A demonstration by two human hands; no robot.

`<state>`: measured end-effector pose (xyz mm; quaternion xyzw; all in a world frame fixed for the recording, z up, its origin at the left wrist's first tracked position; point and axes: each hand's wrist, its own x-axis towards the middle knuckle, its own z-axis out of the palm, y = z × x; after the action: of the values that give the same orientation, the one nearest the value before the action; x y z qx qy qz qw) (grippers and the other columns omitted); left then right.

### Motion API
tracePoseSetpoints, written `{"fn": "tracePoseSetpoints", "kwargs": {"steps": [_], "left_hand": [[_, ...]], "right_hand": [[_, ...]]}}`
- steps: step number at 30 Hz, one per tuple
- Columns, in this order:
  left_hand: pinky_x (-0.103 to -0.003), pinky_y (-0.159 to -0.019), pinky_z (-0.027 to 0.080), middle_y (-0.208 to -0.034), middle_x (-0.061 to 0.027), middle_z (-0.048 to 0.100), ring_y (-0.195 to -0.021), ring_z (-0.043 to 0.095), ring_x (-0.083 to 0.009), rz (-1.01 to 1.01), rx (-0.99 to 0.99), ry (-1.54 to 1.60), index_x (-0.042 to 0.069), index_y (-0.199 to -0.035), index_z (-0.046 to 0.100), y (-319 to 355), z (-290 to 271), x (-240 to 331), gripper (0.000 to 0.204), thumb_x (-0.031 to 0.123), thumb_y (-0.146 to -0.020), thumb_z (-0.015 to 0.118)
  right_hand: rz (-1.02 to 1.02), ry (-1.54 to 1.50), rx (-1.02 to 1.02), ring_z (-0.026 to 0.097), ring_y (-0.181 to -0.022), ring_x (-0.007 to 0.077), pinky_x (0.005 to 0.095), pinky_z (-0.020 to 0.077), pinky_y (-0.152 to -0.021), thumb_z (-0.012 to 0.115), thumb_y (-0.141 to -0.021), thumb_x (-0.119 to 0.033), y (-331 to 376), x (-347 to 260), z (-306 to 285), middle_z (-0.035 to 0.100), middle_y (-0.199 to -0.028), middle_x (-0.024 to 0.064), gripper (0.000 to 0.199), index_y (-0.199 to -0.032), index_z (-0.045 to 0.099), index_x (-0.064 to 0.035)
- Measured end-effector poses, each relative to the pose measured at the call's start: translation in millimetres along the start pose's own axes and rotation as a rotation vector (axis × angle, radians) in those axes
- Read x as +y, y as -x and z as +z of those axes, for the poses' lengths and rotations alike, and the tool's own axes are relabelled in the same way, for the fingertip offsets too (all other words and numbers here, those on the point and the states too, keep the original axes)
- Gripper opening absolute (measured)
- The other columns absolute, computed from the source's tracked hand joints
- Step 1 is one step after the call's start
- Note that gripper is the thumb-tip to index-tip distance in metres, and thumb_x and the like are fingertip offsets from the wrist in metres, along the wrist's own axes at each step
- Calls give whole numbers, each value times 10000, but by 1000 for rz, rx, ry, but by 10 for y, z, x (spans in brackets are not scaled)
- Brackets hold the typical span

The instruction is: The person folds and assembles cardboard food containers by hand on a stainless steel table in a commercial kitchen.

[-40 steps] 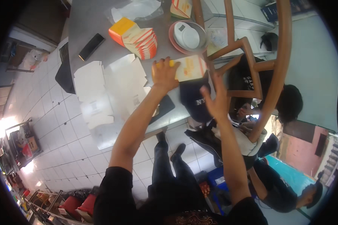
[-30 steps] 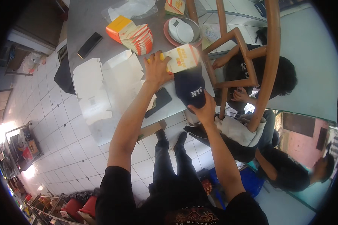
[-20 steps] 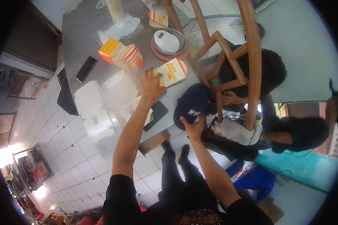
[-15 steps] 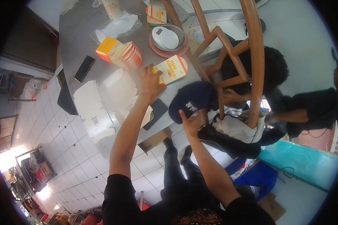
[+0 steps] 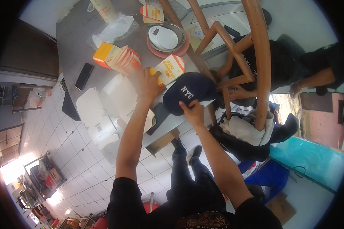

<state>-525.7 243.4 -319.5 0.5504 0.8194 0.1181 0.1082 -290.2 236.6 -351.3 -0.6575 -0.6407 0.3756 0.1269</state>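
My left hand (image 5: 151, 84) is closed at the near left end of a white, yellow and red folded paper food box (image 5: 171, 69) on the table; bits of yellow show between its fingers. My right hand (image 5: 194, 113) pinches the lower edge of a dark navy cap (image 5: 193, 87) with white lettering. The cap hangs over the table's right edge, just below the box. A dark flat object (image 5: 158, 118) lies between my two forearms, partly hidden by the left one. White unfolded cartons (image 5: 118, 95) are spread to the left of my left hand.
A stack of nested food boxes (image 5: 118, 57), a phone (image 5: 84, 76), a white scale (image 5: 163, 37) in a metal bowl, and another box (image 5: 153, 13) stand on the grey table (image 5: 76, 42). An upturned wooden chair (image 5: 260, 57) blocks the right side. People in dark clothes are beyond it.
My right hand has brought the cap left and turned it, so its lettering faces up more fully. My left hand stays at the box. People behind the chair have shifted.
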Motion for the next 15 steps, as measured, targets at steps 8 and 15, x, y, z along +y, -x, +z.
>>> {"fn": "tracePoseSetpoints", "kwargs": {"steps": [8, 15], "left_hand": [[-568, -1067, 358, -1408, -165, 483, -1319, 427, -377, 69, 283, 213, 178, -1225, 681, 466, -540, 49, 670, 317, -615, 922], [-401, -920, 516, -1098, -116, 689, -1046, 644, -308, -60, 161, 311, 81, -1003, 762, 1750, -649, -335, 410, 162, -633, 918]], "right_hand": [[-13, -385, -257, 659, -798, 214, 317, 518, -719, 755, -887, -311, 751, 889, -674, 681, -891, 107, 328, -1021, 647, -31], [346, -102, -184, 709, -790, 259, 367, 548, -736, 757, -884, -261, 2323, 2884, -1274, 716, -910, 168, 314, -1070, 662, -27]]}}
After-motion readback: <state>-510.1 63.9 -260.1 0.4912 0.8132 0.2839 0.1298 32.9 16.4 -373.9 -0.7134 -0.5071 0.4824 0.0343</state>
